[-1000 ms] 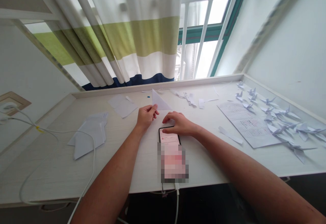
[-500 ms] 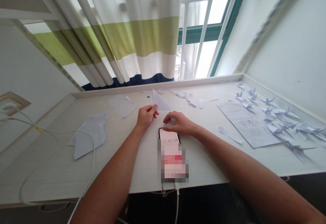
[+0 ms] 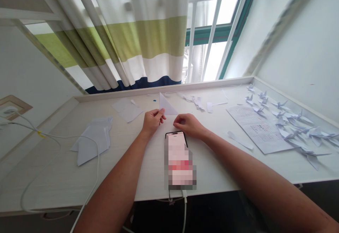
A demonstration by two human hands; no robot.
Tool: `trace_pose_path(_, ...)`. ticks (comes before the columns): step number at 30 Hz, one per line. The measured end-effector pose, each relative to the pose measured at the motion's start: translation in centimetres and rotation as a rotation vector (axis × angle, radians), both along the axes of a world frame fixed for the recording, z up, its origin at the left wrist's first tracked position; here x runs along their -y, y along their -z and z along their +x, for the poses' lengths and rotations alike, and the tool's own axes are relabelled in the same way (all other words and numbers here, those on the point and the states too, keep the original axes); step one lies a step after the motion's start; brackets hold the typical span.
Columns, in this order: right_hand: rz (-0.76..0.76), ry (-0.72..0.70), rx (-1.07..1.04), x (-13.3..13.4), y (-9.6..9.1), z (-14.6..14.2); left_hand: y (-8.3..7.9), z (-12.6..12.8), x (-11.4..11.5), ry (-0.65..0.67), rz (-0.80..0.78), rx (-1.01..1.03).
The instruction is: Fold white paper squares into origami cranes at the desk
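Observation:
A white sheet folded into a triangle (image 3: 166, 106) stands up from the desk in front of me. Its lower left part is pinched between the thumb and curled fingers of my left hand (image 3: 152, 122). Just right of it, my right hand (image 3: 188, 124) is closed, thumb and fingers drawn together beside the triangle's right corner. Whether it grips anything is hidden. Directly below my right hand lies a phone (image 3: 178, 142), its screen lit and partly blurred out.
Paper sheets lie at left in a pile (image 3: 94, 139), with another sheet (image 3: 127, 110) behind. Several folded paper cranes (image 3: 308, 151) stand at right around a written sheet (image 3: 254, 130). Paper scraps (image 3: 196, 103) lie at the back. A white cable (image 3: 97, 162) crosses the left side.
My right hand has lifted off the phone's top edge and moved slightly away from me, its fingers closing together. My left hand stays on the folded paper, nearly still.

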State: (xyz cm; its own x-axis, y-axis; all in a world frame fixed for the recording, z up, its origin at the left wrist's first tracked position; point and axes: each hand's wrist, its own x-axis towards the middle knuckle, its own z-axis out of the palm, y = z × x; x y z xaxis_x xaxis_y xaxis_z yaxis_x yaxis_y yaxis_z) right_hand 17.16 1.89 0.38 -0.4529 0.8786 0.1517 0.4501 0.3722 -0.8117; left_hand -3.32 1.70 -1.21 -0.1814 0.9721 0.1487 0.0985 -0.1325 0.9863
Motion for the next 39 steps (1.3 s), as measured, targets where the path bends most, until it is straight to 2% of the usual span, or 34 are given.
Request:
trace_pose_path(7, -0.074, 0.300, -0.223, -1.1, -0.1, 0.8, -0.5, 0.9, 0.7, 0.075, 0.041, 0.063)
trace_pose_path(9, -0.062, 0.345, -0.268, -1.4, -0.1, 1.3, -0.7, 1.1, 0.8, 0.081, 0.036, 0.078)
trace_pose_path(10, -0.059, 0.317, -0.296, -1.5, -0.2, 1.4, -0.7, 1.2, 0.9, 0.092, 0.032, 0.086)
trace_pose_path(13, -0.086, 0.110, -0.366, -1.6, -0.1, 1.7, -0.8, 1.5, 1.1, 0.153, 0.013, 0.103)
trace_pose_path(15, -0.101, 0.037, -0.401, -1.4, -0.1, 1.7, -0.8, 1.5, 1.2, 0.185, -0.007, 0.096)
trace_pose_path(20, -0.083, 0.044, -0.369, -1.0, -0.4, 1.7, -1.2, 1.4, 1.2, 0.137, 0.042, 0.083)
trace_pose_path(25, -0.086, -0.017, -0.330, -1.0, -0.8, 1.9, -1.5, 1.7, 1.1, 0.192, -0.032, 0.337)
trace_pose_path(32, -0.236, -0.004, -0.646, -1.2, -1.1, 2.0, -1.4, 1.7, 0.6, 0.042, -0.066, 0.425)
trace_pose_path(39, -0.070, -0.106, -0.591, -0.6, -1.2, 2.0, -1.9, 1.6, 0.7, -0.005, -0.133, 0.482)
